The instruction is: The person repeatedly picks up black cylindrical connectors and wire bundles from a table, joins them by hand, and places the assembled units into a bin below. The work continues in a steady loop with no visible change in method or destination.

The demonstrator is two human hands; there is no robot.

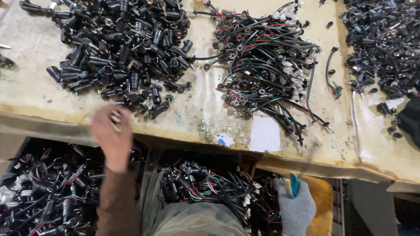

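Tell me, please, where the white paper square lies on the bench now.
In the head view the white paper square lies flat near the front edge of the bench, right of centre, just below the pile of wired connectors and beside a small blue-and-white scrap.

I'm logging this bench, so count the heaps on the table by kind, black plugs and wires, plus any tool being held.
Heaps of black plugs: 2
Heap of wires: 1
Teal-handled tool, gripped in the gloved right hand: 1
Total: 4
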